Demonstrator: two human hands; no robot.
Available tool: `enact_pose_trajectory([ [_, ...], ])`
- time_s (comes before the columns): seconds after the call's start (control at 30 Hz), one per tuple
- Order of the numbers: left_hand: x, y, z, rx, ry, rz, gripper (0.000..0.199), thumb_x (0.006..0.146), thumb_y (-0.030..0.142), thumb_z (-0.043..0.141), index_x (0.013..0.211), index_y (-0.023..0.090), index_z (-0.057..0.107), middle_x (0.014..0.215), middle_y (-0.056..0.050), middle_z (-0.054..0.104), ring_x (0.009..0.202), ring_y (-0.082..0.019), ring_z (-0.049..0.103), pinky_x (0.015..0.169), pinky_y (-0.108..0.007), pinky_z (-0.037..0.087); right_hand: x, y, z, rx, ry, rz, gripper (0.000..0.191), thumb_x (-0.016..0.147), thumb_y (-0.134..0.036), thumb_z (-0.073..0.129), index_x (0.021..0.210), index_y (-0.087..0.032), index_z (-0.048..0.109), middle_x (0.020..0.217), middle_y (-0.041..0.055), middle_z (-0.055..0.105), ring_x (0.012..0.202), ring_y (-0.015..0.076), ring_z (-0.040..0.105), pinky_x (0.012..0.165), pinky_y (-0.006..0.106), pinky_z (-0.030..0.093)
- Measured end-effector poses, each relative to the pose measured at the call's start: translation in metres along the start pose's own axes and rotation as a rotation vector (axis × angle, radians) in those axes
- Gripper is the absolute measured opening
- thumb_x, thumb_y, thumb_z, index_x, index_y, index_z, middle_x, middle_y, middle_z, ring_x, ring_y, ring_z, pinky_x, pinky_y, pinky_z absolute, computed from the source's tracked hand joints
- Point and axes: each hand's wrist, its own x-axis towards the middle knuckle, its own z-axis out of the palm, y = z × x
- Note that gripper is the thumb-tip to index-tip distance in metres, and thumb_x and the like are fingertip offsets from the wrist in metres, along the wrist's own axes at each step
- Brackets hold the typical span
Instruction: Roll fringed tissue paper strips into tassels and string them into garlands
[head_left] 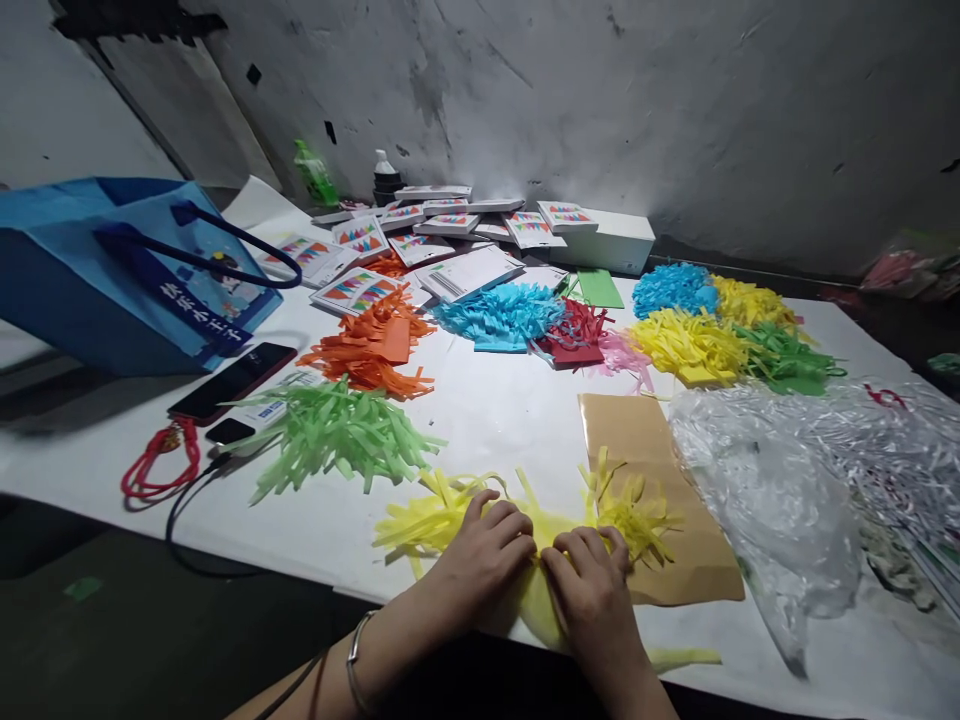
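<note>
white table carries fringed paper piles, a blue bag, a phone, brown paper, and clear plastic.

The person's two forearms are bare, with no sleeves showing. A thin silver metal bangle circles the left wrist, and a narrow dark cord runs along the left forearm below it. The left hand and the right hand carry no rings or gloves; the fingernails are short and unpainted.
</note>
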Motion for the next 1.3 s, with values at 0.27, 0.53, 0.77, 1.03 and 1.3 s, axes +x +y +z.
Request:
enact_pose_trajectory([
  [0.27, -0.001, 0.002, -0.005, -0.087, 0.015, -0.077, 0.007, 0.090, 0.020, 0.068, 0.084, 0.021, 0.064, 0.091, 0.000, 0.068, 0.089, -0.020, 0.056, 0.100, -0.044, 0.032, -0.002, 0.007, -0.009, 0.026, -0.019, 0.029, 0.016, 0.093, -0.013, 0.052, 0.099, -0.022, 0.064, 0.095, 0.0017, 0.068, 0.099, 0.0204, 0.058, 0.111, 0.048, 0.019],
  [0.53, 0.004, 0.007, -0.004, -0.089, -0.028, -0.136, 0.012, 0.087, 0.013, 0.069, 0.081, 0.021, 0.063, 0.091, 0.001, 0.068, 0.088, -0.019, 0.056, 0.096, -0.041, 0.033, 0.002, 0.003, -0.005, -0.026, -0.016, 0.028, 0.016, 0.093, -0.011, 0.052, 0.092, -0.023, 0.063, 0.092, 0.0017, 0.068, 0.096, 0.0197, 0.057, 0.109, 0.047, 0.021],
  [0.77, 0.001, 0.005, 0.002, -0.004, -0.024, -0.052, 0.014, 0.093, 0.011, 0.063, 0.082, 0.020, 0.061, 0.093, 0.000, 0.069, 0.089, -0.018, 0.056, 0.103, -0.042, 0.029, 0.003, 0.001, 0.000, -0.063, 0.007, -0.045, 0.024, 0.097, -0.011, 0.048, 0.078, -0.021, 0.059, 0.083, -0.0003, 0.065, 0.088, 0.0169, 0.057, 0.107, 0.044, 0.024],
  [1.03, -0.007, 0.005, 0.001, -0.052, -0.009, -0.101, 0.013, 0.091, 0.019, 0.070, 0.080, 0.021, 0.063, 0.091, 0.000, 0.068, 0.089, -0.019, 0.056, 0.099, -0.042, 0.030, -0.012, 0.023, -0.020, 0.008, 0.042, -0.050, 0.032, 0.105, -0.023, 0.037, 0.085, -0.023, 0.062, 0.091, 0.0005, 0.068, 0.097, 0.0169, 0.058, 0.113, 0.045, 0.021],
  [1.3, -0.003, 0.021, -0.002, 0.009, -0.058, -0.288, 0.012, 0.087, 0.011, 0.062, 0.078, 0.019, 0.062, 0.090, -0.003, 0.066, 0.089, -0.023, 0.057, 0.092, -0.046, 0.033, -0.002, 0.015, -0.008, -0.162, -0.074, 0.083, 0.014, 0.093, -0.013, 0.048, 0.084, -0.022, 0.054, 0.098, 0.0040, 0.066, 0.098, 0.0220, 0.060, 0.110, 0.049, 0.023],
])
